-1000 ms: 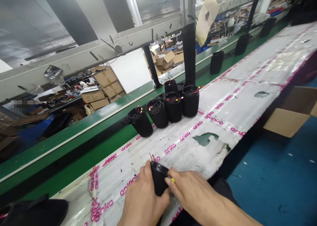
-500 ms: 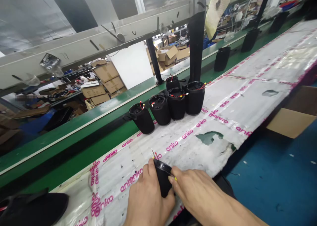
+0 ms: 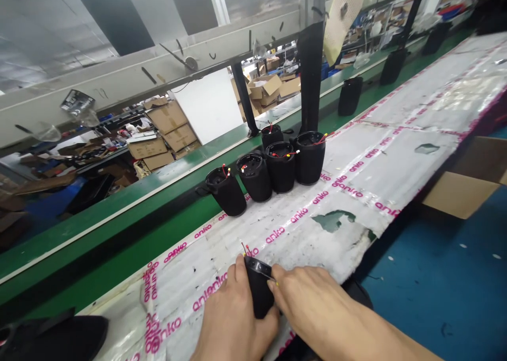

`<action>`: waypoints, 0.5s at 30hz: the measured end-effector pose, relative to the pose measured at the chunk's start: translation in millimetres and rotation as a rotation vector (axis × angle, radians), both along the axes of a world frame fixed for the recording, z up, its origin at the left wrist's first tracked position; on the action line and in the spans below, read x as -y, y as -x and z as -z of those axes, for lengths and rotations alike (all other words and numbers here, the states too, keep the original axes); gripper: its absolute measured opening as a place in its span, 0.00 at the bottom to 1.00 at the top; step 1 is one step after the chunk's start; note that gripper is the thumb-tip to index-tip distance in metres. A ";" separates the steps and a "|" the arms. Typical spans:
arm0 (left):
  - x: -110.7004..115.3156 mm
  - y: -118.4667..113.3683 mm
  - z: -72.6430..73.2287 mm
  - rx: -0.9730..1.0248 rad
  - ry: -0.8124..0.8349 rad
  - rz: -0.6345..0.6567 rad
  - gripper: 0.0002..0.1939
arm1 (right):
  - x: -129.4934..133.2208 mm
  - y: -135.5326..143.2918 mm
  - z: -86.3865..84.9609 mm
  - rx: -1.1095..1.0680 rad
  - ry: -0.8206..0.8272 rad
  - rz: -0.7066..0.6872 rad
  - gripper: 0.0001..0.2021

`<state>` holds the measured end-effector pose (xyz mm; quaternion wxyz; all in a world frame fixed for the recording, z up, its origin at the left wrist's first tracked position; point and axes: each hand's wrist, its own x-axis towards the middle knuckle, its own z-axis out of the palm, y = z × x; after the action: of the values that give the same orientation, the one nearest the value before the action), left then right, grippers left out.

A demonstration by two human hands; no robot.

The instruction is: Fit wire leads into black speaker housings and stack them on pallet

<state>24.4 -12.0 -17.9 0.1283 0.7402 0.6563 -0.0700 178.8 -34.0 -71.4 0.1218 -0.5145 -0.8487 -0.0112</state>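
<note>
My left hand (image 3: 237, 316) is wrapped round a black cylindrical housing (image 3: 259, 292) near the front edge of the covered bench. Thin red wires rise from the housing's rim beside my left fingertips. At the rim's right side, my right hand (image 3: 304, 297) is closed in a pinch; a bit of yellow shows at its fingertips, but what it grips is too small to name. Beyond my hands, several similar black housings (image 3: 255, 179) stand upright with their open tops showing red wires and small connectors.
White sheeting with pink print (image 3: 285, 245) covers the bench and is torn at the right. Behind runs a green conveyor (image 3: 130, 229) carrying more black housings (image 3: 350, 96). A black item (image 3: 67, 337) lies front left; a cardboard box (image 3: 459, 195) sits right. A metal beam (image 3: 134, 68) crosses above.
The whole view has shifted slightly. Both hands keep nearly the same place at the housing, and less of the yellow piece shows at my right fingertips.
</note>
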 end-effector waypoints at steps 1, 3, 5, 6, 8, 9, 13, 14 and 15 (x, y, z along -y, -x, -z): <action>-2.1 4.8 -3.0 0.068 0.040 0.006 0.41 | 0.4 0.1 0.8 -0.017 -0.007 0.012 0.08; -6.1 13.3 -6.9 0.199 0.102 0.001 0.43 | 0.6 0.0 0.4 -0.025 -0.009 0.000 0.07; -8.6 17.6 -7.6 0.254 0.127 -0.026 0.44 | -0.1 -0.3 -1.7 -0.014 -0.010 -0.038 0.08; -9.0 18.1 -7.0 0.255 0.130 -0.038 0.44 | -0.8 -0.4 -3.0 -0.005 -0.002 -0.056 0.09; -8.9 16.5 -5.3 0.246 0.135 -0.054 0.44 | -2.7 -0.4 -5.8 0.014 0.035 -0.060 0.10; -8.7 15.1 -4.6 0.246 0.132 -0.059 0.44 | -3.9 -0.5 -7.4 0.021 0.061 -0.052 0.10; -8.0 9.4 -2.6 0.233 0.131 -0.065 0.43 | -7.7 -3.7 -16.1 0.106 0.115 -0.128 0.15; -7.7 7.9 -2.1 0.218 0.134 -0.061 0.43 | -7.8 -5.2 -17.9 0.135 0.125 -0.151 0.15; -7.3 6.4 -1.6 0.201 0.131 -0.054 0.44 | -7.4 -6.7 -18.9 0.157 0.132 -0.168 0.16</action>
<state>18.0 -4.8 -16.3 0.2433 0.7155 0.6540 -0.0349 185.5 -26.5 -52.5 0.0213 -0.4460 -0.8946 0.0147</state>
